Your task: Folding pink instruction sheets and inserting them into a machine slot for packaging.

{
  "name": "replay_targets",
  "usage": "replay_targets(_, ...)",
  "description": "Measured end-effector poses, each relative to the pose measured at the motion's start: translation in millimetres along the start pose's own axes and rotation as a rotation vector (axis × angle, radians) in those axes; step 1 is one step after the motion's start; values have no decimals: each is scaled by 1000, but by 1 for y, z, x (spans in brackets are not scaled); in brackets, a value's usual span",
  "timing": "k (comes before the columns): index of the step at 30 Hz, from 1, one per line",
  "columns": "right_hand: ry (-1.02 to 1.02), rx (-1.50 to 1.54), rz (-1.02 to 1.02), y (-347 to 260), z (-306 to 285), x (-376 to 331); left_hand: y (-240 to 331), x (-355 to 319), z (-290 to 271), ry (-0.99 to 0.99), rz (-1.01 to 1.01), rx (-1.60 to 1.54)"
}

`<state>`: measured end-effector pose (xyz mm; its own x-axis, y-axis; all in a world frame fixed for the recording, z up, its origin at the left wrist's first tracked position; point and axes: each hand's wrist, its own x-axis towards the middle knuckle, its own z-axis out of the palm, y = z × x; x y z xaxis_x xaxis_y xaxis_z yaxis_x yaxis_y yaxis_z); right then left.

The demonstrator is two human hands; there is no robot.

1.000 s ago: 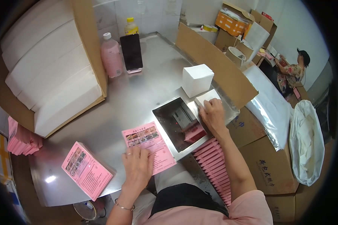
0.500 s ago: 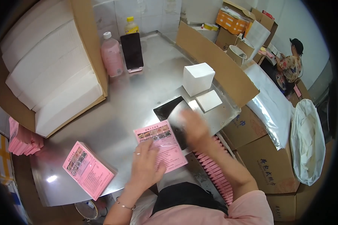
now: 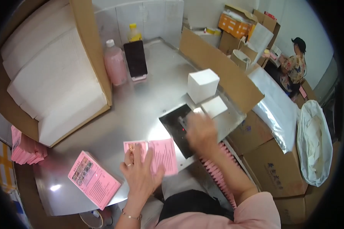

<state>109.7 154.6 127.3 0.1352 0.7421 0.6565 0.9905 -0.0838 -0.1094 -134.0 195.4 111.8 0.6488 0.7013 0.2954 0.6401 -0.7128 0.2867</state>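
A pink printed packet (image 3: pixel 168 156) with small food pictures lies at the table's near edge. Over it rests my left hand (image 3: pixel 139 170), fingers spread and pressing it from above; part of the print is hidden beneath them. To its right, above a black rectangular panel (image 3: pixel 176 124) set in the tabletop, is my right hand (image 3: pixel 202 133). Motion smears its fingers, so whether they hold anything is unclear. Just beyond that hand lies a low white stack (image 3: pixel 215 106), beside a taller white stack of napkins (image 3: pixel 203 86).
A pile of pink packets (image 3: pixel 93 181) lies at left on the metal table (image 3: pixel 149 99). An open carton (image 3: pixel 101 68) of white stacks stands behind it. A phone (image 3: pixel 135 59) leans near a pink bottle (image 3: pixel 115 63). Pink packets (image 3: pixel 221 171) fill a box below right. Another person (image 3: pixel 294 65) sits far right.
The packet under my left hand has shifted left and turned. My right hand has moved slightly away from it, toward the low white stack; the white piece seen beside it no longer shows.
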Motion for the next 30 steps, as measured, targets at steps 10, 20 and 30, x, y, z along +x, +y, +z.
replay_targets(10, -45, 145, 608, 101, 0, -20, 3, 19, -7, 100, 59, 59)
replay_targets(20, 48, -403, 70, 108, 3, 117, 11, 23, 15, 202, 74, -45)
replay_targets(30, -5, -224, 162, 114, 23, 96, 8, 21, 14, 202, 81, -76)
